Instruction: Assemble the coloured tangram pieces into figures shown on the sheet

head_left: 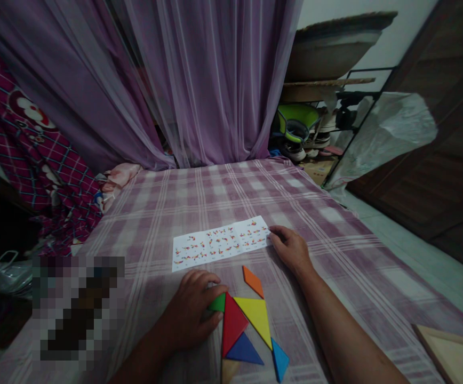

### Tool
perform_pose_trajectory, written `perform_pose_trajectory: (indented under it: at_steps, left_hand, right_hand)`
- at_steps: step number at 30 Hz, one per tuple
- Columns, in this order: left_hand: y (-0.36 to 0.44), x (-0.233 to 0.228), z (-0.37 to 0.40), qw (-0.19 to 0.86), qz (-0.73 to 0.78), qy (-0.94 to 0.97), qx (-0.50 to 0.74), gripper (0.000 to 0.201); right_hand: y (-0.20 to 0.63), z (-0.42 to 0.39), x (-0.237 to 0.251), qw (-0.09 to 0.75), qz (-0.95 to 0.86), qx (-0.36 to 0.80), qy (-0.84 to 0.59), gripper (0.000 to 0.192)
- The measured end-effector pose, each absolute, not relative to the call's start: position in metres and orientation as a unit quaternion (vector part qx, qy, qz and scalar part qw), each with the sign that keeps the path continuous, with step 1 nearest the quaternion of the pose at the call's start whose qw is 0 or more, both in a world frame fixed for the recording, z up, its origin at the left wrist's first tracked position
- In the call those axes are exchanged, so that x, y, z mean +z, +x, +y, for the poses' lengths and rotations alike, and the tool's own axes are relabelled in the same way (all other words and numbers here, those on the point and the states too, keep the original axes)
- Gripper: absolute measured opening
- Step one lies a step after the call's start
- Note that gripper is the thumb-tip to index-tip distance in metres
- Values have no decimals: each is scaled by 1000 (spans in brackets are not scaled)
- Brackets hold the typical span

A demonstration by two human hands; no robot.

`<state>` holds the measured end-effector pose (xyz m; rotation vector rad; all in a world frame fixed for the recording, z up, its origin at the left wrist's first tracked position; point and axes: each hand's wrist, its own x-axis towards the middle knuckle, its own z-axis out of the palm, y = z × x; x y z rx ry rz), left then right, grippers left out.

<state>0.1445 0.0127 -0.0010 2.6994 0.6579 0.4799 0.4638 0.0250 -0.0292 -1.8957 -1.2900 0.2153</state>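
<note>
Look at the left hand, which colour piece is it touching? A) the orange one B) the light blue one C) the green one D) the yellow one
C: the left hand has its fingers on the small green piece at the edge of the puzzle cluster, while the orange piece lies apart, untouched.

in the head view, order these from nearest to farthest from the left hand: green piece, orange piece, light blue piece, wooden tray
From the left hand:
1. Green piece, touching the fingers at their tips.
2. Orange piece, just right of the hand, lying alone toward the pattern sheet.
3. Light blue piece, at the lower right end of the cluster.
4. Wooden tray, far right at the cloth's edge.
</note>
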Motion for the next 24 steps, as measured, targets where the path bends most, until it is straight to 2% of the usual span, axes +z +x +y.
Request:
perform_pose_trajectory:
  at_steps: [24]
  left_hand:
    - [144,-3,14,142,237,948,160,39]
  right_hand:
    - [464,25,-30,413,-512,79,-749,28]
